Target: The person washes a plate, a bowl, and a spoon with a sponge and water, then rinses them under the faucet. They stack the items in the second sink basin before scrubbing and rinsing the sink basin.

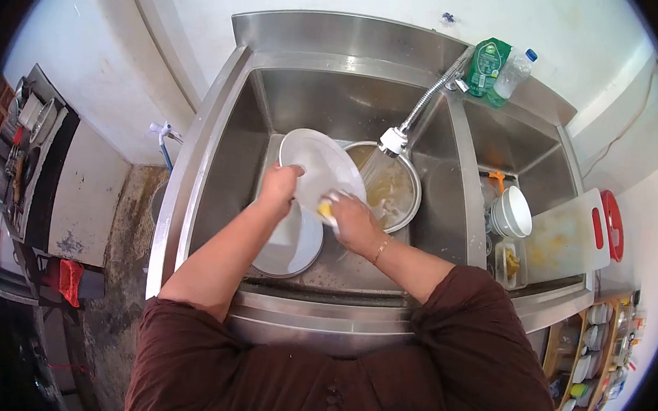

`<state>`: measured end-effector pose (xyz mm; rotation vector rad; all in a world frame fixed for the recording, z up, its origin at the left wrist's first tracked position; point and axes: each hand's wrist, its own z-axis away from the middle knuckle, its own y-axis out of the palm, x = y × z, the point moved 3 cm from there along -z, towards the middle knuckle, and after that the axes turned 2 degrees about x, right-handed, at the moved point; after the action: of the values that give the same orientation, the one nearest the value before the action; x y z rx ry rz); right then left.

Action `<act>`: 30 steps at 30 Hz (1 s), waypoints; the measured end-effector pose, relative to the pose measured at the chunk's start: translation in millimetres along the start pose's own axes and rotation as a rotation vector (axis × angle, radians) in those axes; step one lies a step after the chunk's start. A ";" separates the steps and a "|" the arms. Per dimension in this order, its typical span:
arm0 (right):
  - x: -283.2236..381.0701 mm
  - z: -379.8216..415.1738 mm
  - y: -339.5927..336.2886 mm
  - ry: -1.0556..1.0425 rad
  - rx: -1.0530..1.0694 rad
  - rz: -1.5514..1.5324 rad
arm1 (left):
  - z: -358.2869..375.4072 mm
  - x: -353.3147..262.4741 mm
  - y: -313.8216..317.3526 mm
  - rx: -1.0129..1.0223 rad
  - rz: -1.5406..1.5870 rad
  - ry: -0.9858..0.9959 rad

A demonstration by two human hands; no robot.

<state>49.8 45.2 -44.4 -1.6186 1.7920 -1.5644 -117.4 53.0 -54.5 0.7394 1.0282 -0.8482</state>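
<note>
My left hand [280, 186] grips the left edge of a white plate [320, 160], held tilted above the sink. Against the plate's lower right side, my right hand [349, 220] presses a yellow sponge [326, 207], its fingers closed round it. Another white plate [293, 245] lies below on the sink floor, partly hidden by the held plate and my left arm. Behind my right hand stands a round metal pot [413, 203] with cloudy liquid in it. Water runs into the pot from a white tap head [393, 141] on a flexible metal hose.
The right basin holds stacked white bowls [515, 211], a clear container [511, 266] and an orange-handled tool [501, 178]. Across its right side leans a white cutting board [568, 239]. A green pouch [489, 66] and a plastic bottle [512, 75] stand on the back ledge.
</note>
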 end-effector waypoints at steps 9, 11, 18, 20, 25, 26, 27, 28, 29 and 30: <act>0.0 16.2 2.1 -0.138 -0.039 0.140 | 3.2 -14.4 -11.1 0.208 0.061 -0.129; -2.5 2.3 -6.6 -0.043 0.043 0.138 | 8.4 -11.5 1.5 0.151 0.079 -0.061; 22.9 4.2 2.9 -0.016 0.045 0.011 | -1.8 -7.5 -12.9 0.108 -0.093 -0.090; 6.9 24.8 -2.7 -0.063 0.105 0.104 | -6.6 -27.0 -28.2 0.200 -0.157 -0.171; 55.3 -1.2 -53.2 0.039 0.429 0.173 | -11.7 -45.4 -57.7 0.492 0.042 -0.339; 58.0 -8.9 -66.3 0.172 0.400 -0.237 | -22.1 -33.8 -64.1 0.578 0.121 -0.238; 54.6 -16.3 -74.7 0.297 0.358 -0.640 | -20.9 -33.1 -60.9 0.576 0.121 -0.237; 44.8 -21.8 -78.8 0.333 0.314 -0.766 | -18.9 -32.0 -53.9 0.564 0.121 -0.253; 39.2 -22.7 -85.2 0.478 0.234 -0.921 | -17.0 -31.1 -51.0 0.552 0.122 -0.269; 31.5 -22.0 -87.5 0.585 0.202 -1.038 | -16.1 -31.5 -52.7 0.612 0.106 -0.256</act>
<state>70.0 48.3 49.0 -2.2985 0.8486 -2.7609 -178.4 48.9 -37.3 1.1518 0.4890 -1.1470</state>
